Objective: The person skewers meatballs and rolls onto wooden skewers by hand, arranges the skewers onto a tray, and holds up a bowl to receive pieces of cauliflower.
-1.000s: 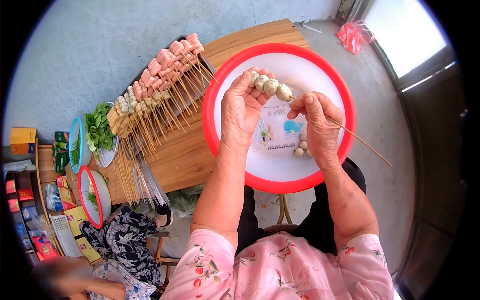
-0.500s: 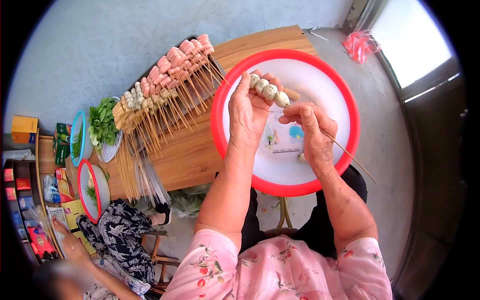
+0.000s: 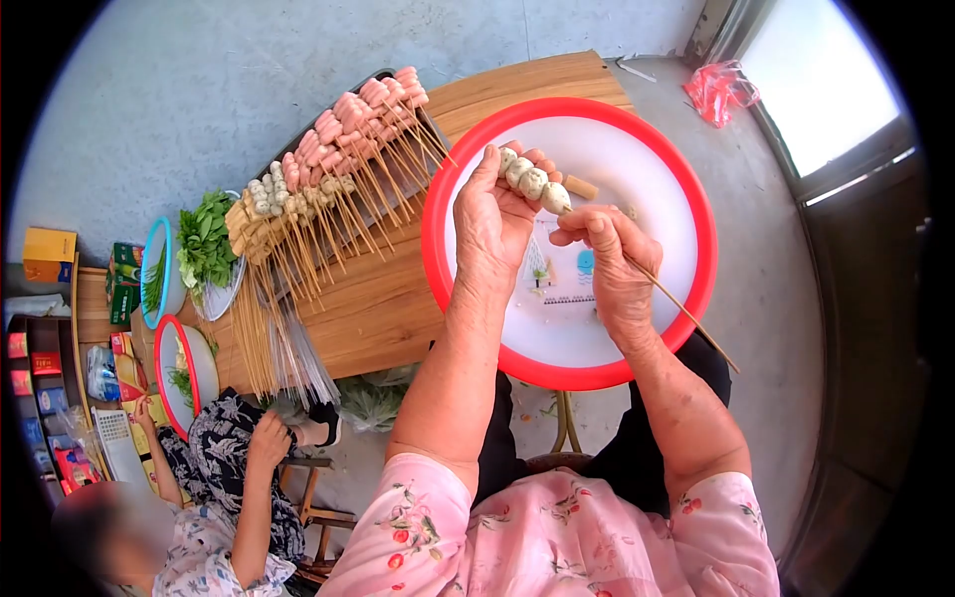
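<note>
My left hand (image 3: 494, 214) is cupped around several pale, dark-speckled balls (image 3: 533, 182) threaded in a row on a bamboo skewer (image 3: 689, 316). Just below the lowest ball, my right hand (image 3: 619, 261) pinches that skewer, whose long free end slants down to the right past the wrist. Both hands are above a white basin with a red rim (image 3: 702, 289). Inside the basin lie a short tan cylinder (image 3: 580, 187) and a small pale bit (image 3: 631, 212). Printed pictures show on its bottom.
A wooden table (image 3: 373, 298) carries a dark tray of skewered pink sausage pieces (image 3: 333, 129), tan pieces (image 3: 261, 234) and speckled balls. Leafy greens (image 3: 206, 239), bare skewers (image 3: 254, 343) and smaller basins stand left. Another person (image 3: 214, 527) sits at lower left.
The skewer has slid slightly up and left with my right hand, its free end showing a little shorter. At lower left, the other person has brought a hand onto their knee.
</note>
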Motion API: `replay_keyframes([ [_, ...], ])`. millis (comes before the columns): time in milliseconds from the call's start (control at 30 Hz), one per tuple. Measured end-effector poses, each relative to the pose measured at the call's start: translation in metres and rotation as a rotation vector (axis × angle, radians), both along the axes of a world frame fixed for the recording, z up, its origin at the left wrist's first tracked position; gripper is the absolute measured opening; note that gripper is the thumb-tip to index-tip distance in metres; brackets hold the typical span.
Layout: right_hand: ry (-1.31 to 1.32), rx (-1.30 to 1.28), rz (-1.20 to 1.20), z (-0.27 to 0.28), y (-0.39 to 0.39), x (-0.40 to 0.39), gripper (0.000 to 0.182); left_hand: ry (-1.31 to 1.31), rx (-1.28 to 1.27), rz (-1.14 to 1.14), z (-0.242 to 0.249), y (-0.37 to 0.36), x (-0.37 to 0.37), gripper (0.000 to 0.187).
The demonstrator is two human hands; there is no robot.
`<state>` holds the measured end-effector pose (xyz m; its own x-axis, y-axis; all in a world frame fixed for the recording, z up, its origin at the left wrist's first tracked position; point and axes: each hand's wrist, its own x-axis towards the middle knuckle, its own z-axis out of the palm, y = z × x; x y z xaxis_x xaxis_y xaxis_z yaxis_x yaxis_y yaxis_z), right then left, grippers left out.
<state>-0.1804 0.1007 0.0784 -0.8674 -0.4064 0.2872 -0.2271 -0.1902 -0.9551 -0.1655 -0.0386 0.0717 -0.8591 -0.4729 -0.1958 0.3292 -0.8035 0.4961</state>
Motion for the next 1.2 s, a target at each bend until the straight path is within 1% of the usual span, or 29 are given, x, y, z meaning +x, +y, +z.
replay_keyframes([
  [67, 0.025, -0.011, 0.002, -0.002, -0.001, 0.0, 0.028, 0.02, 0.006, 0.009, -0.002, 0.0, 0.0, 0.028],
  [133, 0.047, 0.043, 0.013, -0.002, -0.002, 0.0, 0.031, 0.02, 0.002, 0.004, -0.003, -0.002, 0.0, 0.027],
  [267, 0.082, 0.067, 0.021, -0.005, -0.004, -0.001, 0.031, 0.004, 0.023, 0.028, -0.006, -0.004, -0.001, 0.027],
  [367, 0.124, 0.085, 0.051, -0.004, -0.005, 0.001, 0.029, -0.018, 0.073, 0.07, -0.004, -0.007, 0.001, 0.027],
  [433, 0.161, 0.159, 0.096, -0.002, -0.005, 0.006, 0.018, -0.017, 0.046, 0.093, 0.0, -0.011, 0.004, 0.027],
  [467, 0.162, 0.157, 0.102, -0.002, -0.004, 0.008, 0.018, -0.022, 0.021, 0.115, 0.002, -0.013, 0.006, 0.027],
  [500, 0.083, 0.141, 0.125, -0.002, -0.004, 0.01, 0.018, -0.02, 0.02, 0.123, 0.002, -0.017, 0.008, 0.027],
  [533, 0.003, 0.125, 0.15, -0.002, -0.004, 0.011, 0.02, -0.051, 0.073, 0.188, 0.0, -0.024, 0.009, 0.026],
  [567, 0.006, 0.121, 0.165, -0.002, 0.0, 0.009, 0.02, -0.081, 0.126, 0.256, -0.003, -0.031, 0.012, 0.026],
  [633, -0.124, 0.239, 0.224, -0.007, 0.014, -0.005, 0.023, -0.071, 0.075, 0.273, -0.004, -0.041, 0.022, 0.024],
  [667, -0.271, 0.18, 0.267, -0.004, 0.018, -0.01, 0.025, -0.088, 0.052, 0.324, -0.001, -0.043, 0.025, 0.024],
  [700, -0.355, 0.175, 0.331, 0.004, 0.025, -0.011, 0.03, -0.102, 0.029, 0.374, 0.0, -0.046, 0.028, 0.023],
  [767, -0.383, 0.289, 0.459, 0.01, 0.036, -0.009, 0.037, -0.101, -0.021, 0.433, 0.005, -0.049, 0.032, 0.024],
  [800, -0.376, 0.29, 0.477, 0.012, 0.039, -0.005, 0.037, -0.133, -0.04, 0.486, 0.01, -0.05, 0.033, 0.021],
  [833, -0.334, 0.348, 0.505, 0.014, 0.04, -0.001, 0.037, -0.167, -0.058, 0.54, 0.013, -0.052, 0.035, 0.019],
  [867, -0.292, 0.406, 0.533, 0.015, 0.041, 0.004, 0.037, -0.164, -0.085, 0.574, 0.014, -0.053, 0.038, 0.018],
  [900, -0.284, 0.405, 0.553, 0.016, 0.04, 0.007, 0.037, -0.161, -0.088, 0.595, 0.015, -0.056, 0.041, 0.018],
  [967, -0.324, 0.514, 0.563, 0.019, 0.037, 0.012, 0.033, -0.233, -0.165, 0.606, 0.018, -0.062, 0.049, 0.025],
  [1000, -0.319, 0.514, 0.566, 0.016, 0.034, 0.015, 0.028, -0.221, -0.151, 0.622, 0.02, -0.064, 0.053, 0.025],
  [1033, -0.311, 0.515, 0.58, 0.018, 0.032, 0.019, 0.028, -0.218, -0.151, 0.637, 0.021, -0.067, 0.057, 0.025],
  [1100, -0.181, 0.642, 0.613, 0.025, 0.028, 0.027, 0.026, -0.235, -0.15, 0.694, 0.023, -0.072, 0.063, 0.021],
  [1133, -0.17, 0.67, 0.626, 0.026, 0.025, 0.033, 0.021, -0.229, -0.181, 0.685, 0.021, -0.077, 0.068, 0.025],
  [1167, -0.161, 0.674, 0.635, 0.028, 0.022, 0.038, 0.021, -0.225, -0.177, 0.696, 0.02, -0.081, 0.071, 0.025],
  [1200, -0.21, 0.629, 0.63, 0.028, 0.019, 0.042, 0.019, -0.223, -0.21, 0.698, 0.019, -0.084, 0.074, 0.028],
])
